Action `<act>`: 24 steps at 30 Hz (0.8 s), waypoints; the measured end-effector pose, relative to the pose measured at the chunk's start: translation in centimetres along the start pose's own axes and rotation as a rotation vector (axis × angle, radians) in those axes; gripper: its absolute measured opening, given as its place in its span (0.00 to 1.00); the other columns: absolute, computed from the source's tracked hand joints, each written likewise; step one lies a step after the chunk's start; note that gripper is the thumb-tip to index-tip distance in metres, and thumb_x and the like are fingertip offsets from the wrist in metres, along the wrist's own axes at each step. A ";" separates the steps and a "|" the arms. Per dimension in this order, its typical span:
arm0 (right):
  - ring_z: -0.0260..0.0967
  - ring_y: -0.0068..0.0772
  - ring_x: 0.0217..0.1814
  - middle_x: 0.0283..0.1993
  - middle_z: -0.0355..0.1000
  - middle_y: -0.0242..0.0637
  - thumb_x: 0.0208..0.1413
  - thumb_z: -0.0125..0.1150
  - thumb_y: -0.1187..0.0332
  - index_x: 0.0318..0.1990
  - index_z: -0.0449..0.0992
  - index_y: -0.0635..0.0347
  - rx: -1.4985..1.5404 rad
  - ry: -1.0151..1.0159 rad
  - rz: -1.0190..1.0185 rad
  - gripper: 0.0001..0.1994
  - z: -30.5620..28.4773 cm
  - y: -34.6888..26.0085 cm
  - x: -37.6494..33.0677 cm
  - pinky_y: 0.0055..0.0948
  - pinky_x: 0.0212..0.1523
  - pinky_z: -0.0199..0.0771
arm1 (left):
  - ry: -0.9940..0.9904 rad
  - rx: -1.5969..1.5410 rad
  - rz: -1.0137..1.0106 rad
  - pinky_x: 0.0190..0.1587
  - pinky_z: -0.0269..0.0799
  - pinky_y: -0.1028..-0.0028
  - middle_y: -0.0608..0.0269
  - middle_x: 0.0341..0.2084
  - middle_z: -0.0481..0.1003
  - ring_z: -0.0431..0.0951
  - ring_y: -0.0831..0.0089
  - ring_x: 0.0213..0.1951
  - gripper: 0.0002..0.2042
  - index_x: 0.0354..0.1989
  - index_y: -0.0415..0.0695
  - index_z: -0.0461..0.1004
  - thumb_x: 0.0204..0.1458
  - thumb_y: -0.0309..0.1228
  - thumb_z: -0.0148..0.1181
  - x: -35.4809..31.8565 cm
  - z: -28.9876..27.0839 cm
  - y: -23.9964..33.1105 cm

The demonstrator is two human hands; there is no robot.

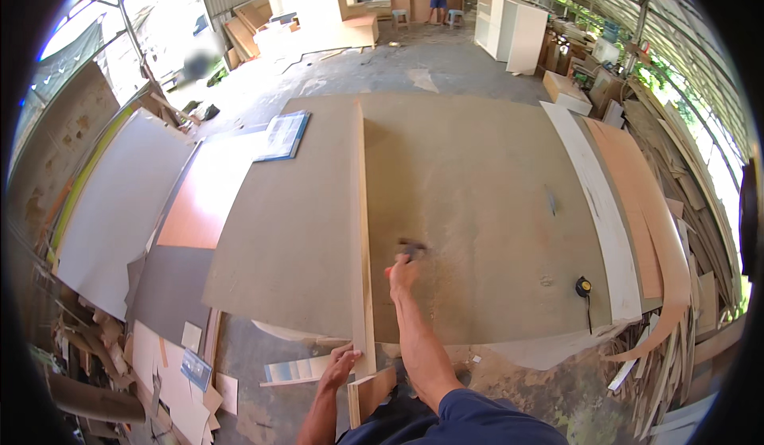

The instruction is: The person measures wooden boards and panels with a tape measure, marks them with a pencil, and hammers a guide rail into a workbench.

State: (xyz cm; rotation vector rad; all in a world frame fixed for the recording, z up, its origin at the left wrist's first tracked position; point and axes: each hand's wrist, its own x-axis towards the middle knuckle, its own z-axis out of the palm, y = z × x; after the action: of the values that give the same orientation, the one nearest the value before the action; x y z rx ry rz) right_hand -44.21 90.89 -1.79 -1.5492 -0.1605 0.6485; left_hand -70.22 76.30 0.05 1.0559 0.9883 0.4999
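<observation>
The left hand (341, 365) is gripping the near end of a long wooden board (360, 246) stretching away beyond that grip, likely stiff and best steadied there, while the right hand (403, 273), ahead and rightward, is clenching a blurred, probably head-heavy hammer (412, 248).

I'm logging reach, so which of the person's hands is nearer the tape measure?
Right. The right hand, gripping a blurred tool, is left of the tape measure. The left hand is farther left and nearer the person, at the near end of the long wooden strip.
</observation>
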 end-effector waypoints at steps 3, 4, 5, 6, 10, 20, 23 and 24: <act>0.59 0.20 0.12 0.14 0.61 0.27 0.58 0.55 0.56 0.26 0.70 0.56 0.101 -0.724 0.274 0.14 -2.0 -0.5 -0.4 0.25 0.14 0.55 | 0.011 -0.038 -0.007 0.24 0.50 0.81 0.78 0.24 0.70 0.56 0.87 0.21 0.17 0.51 0.41 0.77 0.54 0.34 0.56 -1.4 -0.3 1.7; 0.59 0.20 0.12 0.14 0.61 0.27 0.58 0.55 0.56 0.26 0.70 0.56 0.102 -0.724 0.263 0.14 -2.8 -0.9 -0.3 0.25 0.14 0.55 | 0.021 -0.082 -0.021 0.25 0.53 0.82 0.77 0.26 0.72 0.60 0.87 0.22 0.17 0.50 0.41 0.77 0.54 0.34 0.56 -1.5 -0.8 1.4; 0.58 0.19 0.12 0.14 0.61 0.26 0.58 0.55 0.59 0.27 0.70 0.55 0.103 -0.675 0.239 0.12 -3.5 -1.0 -0.4 0.24 0.13 0.54 | 0.019 -0.026 -0.050 0.30 0.58 0.81 0.74 0.30 0.74 0.65 0.84 0.27 0.17 0.51 0.40 0.77 0.54 0.34 0.56 -1.5 -1.3 1.0; 0.57 0.18 0.11 0.15 0.60 0.25 0.59 0.55 0.61 0.28 0.69 0.54 0.098 -0.616 0.211 0.10 -4.5 -1.0 -0.3 0.23 0.12 0.53 | 0.006 0.030 -0.081 0.35 0.64 0.80 0.71 0.34 0.76 0.70 0.82 0.32 0.18 0.51 0.39 0.76 0.54 0.34 0.56 -1.2 -1.1 1.4; 0.58 0.19 0.12 0.15 0.61 0.25 0.58 0.56 0.60 0.28 0.69 0.56 0.016 -0.507 0.095 0.11 -8.7 0.2 -1.9 0.22 0.13 0.54 | 0.091 -0.090 0.028 0.47 0.67 0.77 0.66 0.43 0.76 0.74 0.78 0.42 0.20 0.55 0.39 0.74 0.54 0.32 0.56 -1.9 1.8 2.0; 0.61 0.17 0.14 0.15 0.62 0.26 0.57 0.58 0.59 0.29 0.71 0.59 -0.295 -0.361 -0.177 0.13 -22.3 -0.7 -2.0 0.22 0.15 0.58 | 0.377 0.400 0.313 0.64 0.57 0.63 0.45 0.55 0.71 0.68 0.55 0.60 0.30 0.54 0.39 0.74 0.38 0.33 0.68 -0.7 1.1 2.7; 0.62 0.19 0.14 0.15 0.63 0.28 0.58 0.58 0.59 0.29 0.72 0.60 -0.291 -0.281 -0.210 0.13 -24.4 -0.8 -1.8 0.23 0.16 0.59 | 0.481 0.816 0.243 0.63 0.58 0.59 0.45 0.59 0.67 0.65 0.48 0.58 0.36 0.57 0.40 0.72 0.33 0.38 0.71 -1.7 1.4 3.8; 0.63 0.20 0.14 0.15 0.64 0.28 0.58 0.58 0.59 0.30 0.72 0.60 -0.352 -0.247 -0.255 0.13 -24.8 -0.8 -2.0 0.25 0.17 0.61 | 0.516 0.921 0.215 0.61 0.58 0.55 0.43 0.60 0.64 0.61 0.44 0.58 0.37 0.57 0.42 0.73 0.32 0.42 0.71 -1.9 1.5 3.9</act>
State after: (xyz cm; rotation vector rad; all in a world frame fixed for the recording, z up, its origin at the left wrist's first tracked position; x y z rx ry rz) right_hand -33.53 68.39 -1.61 -1.7417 -0.6776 0.6288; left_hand -69.51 75.89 4.52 1.9248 1.6425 0.5081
